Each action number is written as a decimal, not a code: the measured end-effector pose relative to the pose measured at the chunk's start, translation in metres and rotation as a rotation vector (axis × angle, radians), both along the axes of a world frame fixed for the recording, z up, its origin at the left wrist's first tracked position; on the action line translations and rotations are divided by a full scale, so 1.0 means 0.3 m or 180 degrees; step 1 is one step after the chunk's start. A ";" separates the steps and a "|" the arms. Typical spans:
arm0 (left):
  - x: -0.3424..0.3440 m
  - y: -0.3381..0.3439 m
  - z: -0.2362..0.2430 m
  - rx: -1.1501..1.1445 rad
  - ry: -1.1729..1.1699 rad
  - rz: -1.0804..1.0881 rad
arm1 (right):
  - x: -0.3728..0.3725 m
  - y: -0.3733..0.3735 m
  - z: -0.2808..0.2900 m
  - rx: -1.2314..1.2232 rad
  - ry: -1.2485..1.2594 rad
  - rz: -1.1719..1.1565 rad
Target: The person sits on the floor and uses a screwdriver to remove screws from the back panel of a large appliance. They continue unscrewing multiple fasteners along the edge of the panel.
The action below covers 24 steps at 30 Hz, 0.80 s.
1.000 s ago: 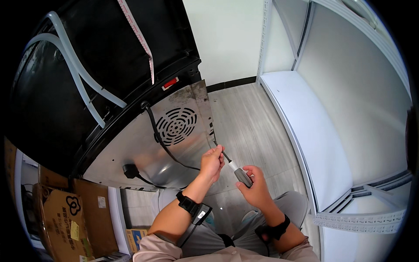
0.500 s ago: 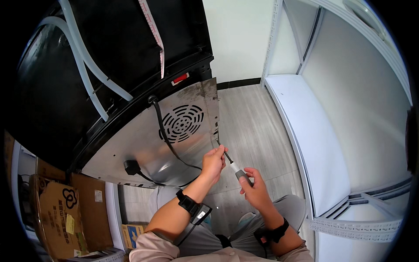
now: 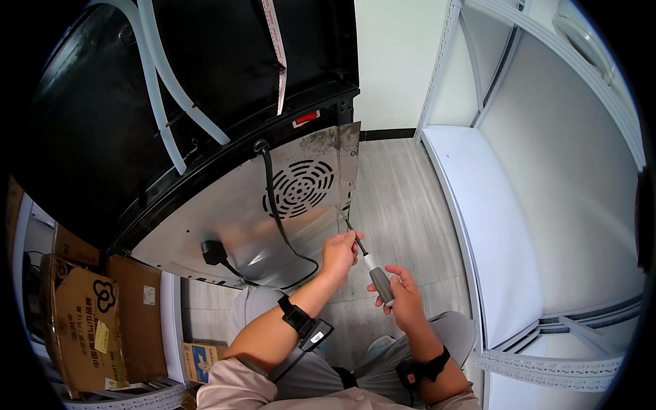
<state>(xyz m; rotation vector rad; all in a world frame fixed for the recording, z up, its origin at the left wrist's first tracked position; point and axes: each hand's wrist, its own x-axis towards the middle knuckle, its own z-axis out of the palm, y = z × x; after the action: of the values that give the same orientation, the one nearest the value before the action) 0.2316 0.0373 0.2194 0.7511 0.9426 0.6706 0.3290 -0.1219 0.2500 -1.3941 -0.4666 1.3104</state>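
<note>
A screwdriver with a grey handle, white collar and dark shaft slants up toward the right edge of a bare metal panel. My left hand is closed, its fingertips pinching the shaft near the tip. Around the handle, my right hand curls loosely, fingers on one side and thumb on the other. The tip meets the panel near its lower right edge; the screw there is too small to make out. That panel has a round slotted vent and covers the lower back of a black cabinet.
A black power cord runs down the panel to a plug. Two pale hoses and a measuring strip hang above, with a red switch below. Cardboard boxes stand left; white shelving lines the right.
The view has shifted, so the cabinet sits further right. My right-hand fingers have loosened and shifted on the handle, showing more of it. My left hand keeps its pinch on the shaft.
</note>
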 end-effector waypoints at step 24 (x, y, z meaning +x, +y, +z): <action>0.015 0.003 -0.032 0.0232 0.0257 0.0079 | -0.032 -0.002 -0.050 0.0767 -0.2912 -0.0304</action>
<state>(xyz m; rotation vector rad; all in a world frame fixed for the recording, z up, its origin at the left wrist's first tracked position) 0.2360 0.0382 0.2096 0.8373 1.0068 0.7037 0.3195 -0.1225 0.2349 -1.7263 -1.1040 0.4472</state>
